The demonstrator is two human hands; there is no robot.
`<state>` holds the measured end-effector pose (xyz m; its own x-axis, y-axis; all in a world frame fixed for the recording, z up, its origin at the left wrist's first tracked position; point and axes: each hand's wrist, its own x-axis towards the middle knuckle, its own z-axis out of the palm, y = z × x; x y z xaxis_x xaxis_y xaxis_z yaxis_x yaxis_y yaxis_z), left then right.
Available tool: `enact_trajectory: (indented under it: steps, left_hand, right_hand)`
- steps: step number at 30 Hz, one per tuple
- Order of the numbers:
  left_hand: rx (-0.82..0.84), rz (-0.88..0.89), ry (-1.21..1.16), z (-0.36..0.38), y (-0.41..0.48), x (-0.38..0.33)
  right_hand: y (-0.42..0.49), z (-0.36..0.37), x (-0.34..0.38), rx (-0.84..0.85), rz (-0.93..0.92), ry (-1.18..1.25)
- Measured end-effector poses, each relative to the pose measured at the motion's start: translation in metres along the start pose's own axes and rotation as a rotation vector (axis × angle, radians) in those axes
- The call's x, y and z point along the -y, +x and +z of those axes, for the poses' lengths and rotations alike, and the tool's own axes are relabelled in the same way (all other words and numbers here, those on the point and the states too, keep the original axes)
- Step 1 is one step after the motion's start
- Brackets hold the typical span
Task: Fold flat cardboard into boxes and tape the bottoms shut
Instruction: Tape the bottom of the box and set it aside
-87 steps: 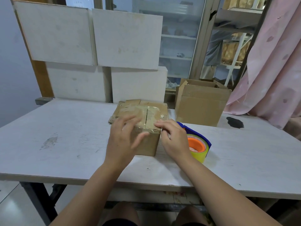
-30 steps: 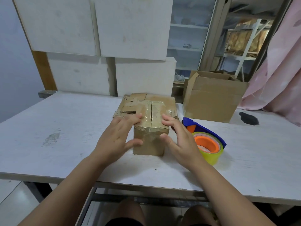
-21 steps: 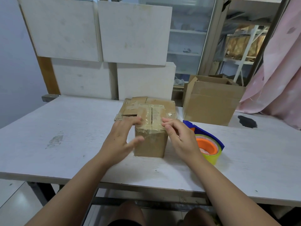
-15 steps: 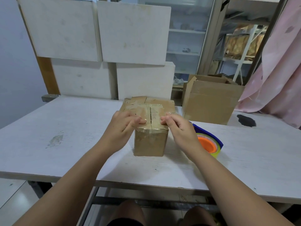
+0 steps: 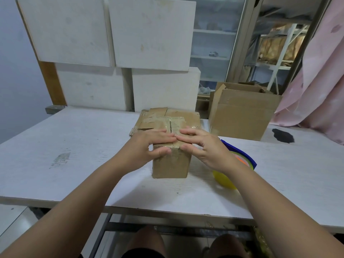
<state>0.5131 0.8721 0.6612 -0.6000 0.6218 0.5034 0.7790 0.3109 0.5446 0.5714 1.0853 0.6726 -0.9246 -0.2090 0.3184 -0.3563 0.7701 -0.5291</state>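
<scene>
Grip spread, left hand (image 5: 149,144) and right hand (image 5: 202,148) flat atop the taped box (image 5: 171,166), thumbs against its front.

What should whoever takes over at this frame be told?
Left hand: fingers press the taped top of the small box, thumb on its front.
Right hand: the same, from the right.
The box stands on the table; tape roll to its right, behind the right wrist; flat cardboard behind it; open box back right.
Done: seam taped. Left: probably set it aside, fold the next flat.
</scene>
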Motion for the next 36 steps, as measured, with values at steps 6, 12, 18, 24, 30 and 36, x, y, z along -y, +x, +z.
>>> enact_trajectory:
  steps: [6,12,18,24,30,36]
  left_hand:
    - [-0.144,0.060,0.070,0.013,-0.007,0.002]
    - [-0.244,0.095,0.078,0.020,-0.008,-0.001]
    - [-0.400,0.075,0.110,0.037,-0.010,-0.004]
    - [-0.233,0.019,-0.027,0.022,-0.012,-0.001]
    - [-0.263,-0.055,-0.232,0.020,-0.022,0.003]
    - [-0.362,-0.053,-0.216,0.028,-0.023,0.007]
  right_hand:
    - [-0.004,0.003,-0.004,-0.027,-0.077,-0.077]
    - [-0.011,0.017,-0.003,-0.142,-0.098,-0.136]
    - [-0.015,0.038,0.001,-0.334,-0.023,0.103]
    - [-0.018,0.044,-0.001,-0.378,-0.004,0.247]
    - [-0.024,0.046,-0.005,-0.351,0.016,0.480]
    - [-0.021,0.049,0.000,-0.405,0.037,0.516]
